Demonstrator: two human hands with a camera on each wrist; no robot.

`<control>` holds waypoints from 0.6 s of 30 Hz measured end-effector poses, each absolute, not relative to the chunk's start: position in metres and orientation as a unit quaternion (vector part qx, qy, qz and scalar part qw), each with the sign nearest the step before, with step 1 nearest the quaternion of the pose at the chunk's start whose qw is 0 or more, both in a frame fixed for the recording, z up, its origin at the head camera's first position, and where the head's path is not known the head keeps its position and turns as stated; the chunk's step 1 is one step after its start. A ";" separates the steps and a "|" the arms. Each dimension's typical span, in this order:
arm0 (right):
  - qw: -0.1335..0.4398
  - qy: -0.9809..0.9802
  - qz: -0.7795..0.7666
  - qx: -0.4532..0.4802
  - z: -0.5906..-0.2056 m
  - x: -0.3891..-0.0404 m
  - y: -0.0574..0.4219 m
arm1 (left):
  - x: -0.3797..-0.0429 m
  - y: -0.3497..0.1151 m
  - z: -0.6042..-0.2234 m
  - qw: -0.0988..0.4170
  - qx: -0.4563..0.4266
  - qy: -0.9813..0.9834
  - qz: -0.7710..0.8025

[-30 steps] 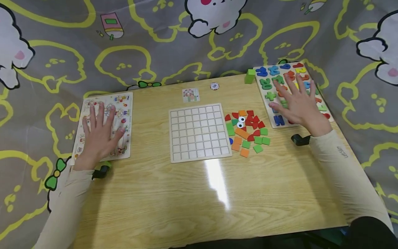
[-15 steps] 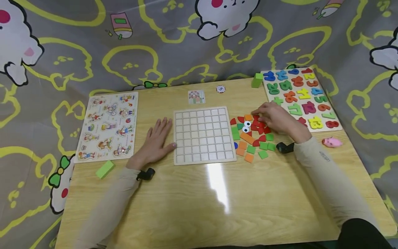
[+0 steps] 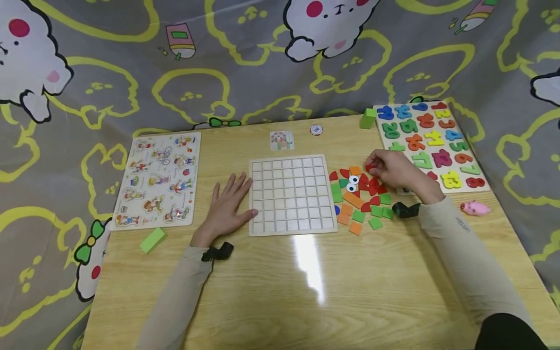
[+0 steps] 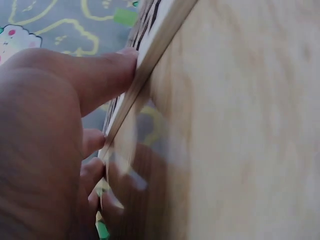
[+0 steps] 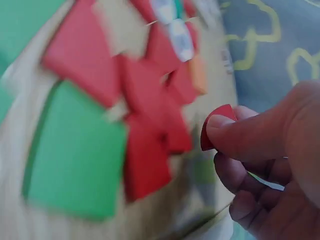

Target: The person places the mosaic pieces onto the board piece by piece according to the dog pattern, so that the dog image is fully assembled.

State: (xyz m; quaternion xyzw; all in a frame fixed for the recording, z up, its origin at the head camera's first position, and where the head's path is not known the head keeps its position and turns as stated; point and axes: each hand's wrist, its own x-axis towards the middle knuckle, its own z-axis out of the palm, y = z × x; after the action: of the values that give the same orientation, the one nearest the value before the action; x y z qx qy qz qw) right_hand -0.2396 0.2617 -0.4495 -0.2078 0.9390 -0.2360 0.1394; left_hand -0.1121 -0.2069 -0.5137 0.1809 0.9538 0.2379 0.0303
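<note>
A wooden grid board lies flat at the middle of the table. My left hand rests at its left edge with fingers spread; in the left wrist view the thumb touches the board's rim. Between thumb and fingers my right hand pinches a red quarter-round piece, just over the pile. Red pieces, green square pieces and orange pieces lie loosely right of the board. Two round googly eyes sit among them.
At the left lies a picture puzzle board, with a green block in front. A number puzzle, another green block and a pink pig toy are at right. A picture card and a chip lie behind the grid.
My left hand has come off the picture puzzle to the grid board's left edge. My right hand has left the number puzzle for the pile and taken hold of a red piece.
</note>
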 end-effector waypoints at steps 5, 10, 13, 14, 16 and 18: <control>0.095 0.914 -0.347 -0.188 -0.442 -0.242 0.245 | -0.112 -0.207 -0.517 0.013 0.182 0.953 0.240; 0.089 0.855 -0.483 -0.168 -0.442 -0.249 0.183 | -0.110 -0.207 -0.519 -0.009 0.175 0.948 0.265; 0.098 0.828 -0.528 -0.163 -0.451 -0.254 0.136 | -0.109 -0.207 -0.519 -0.014 0.159 0.948 0.275; 0.098 0.823 -0.535 -0.165 -0.455 -0.256 0.121 | -0.109 -0.206 -0.519 -0.016 0.154 0.948 0.277; 0.101 0.819 -0.538 -0.171 -0.464 -0.258 0.093 | -0.108 -0.206 -0.519 -0.022 0.146 0.949 0.277; 0.100 0.825 -0.525 -0.185 -0.473 -0.260 0.069 | -0.108 -0.206 -0.519 -0.028 0.145 0.950 0.276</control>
State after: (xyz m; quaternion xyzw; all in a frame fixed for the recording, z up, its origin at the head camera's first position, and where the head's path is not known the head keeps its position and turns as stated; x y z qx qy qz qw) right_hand -0.2605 0.0694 -0.4730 -0.1852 0.8248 -0.5247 0.1003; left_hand -0.1081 -0.2065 -0.5190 0.1454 0.9496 0.2762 -0.0283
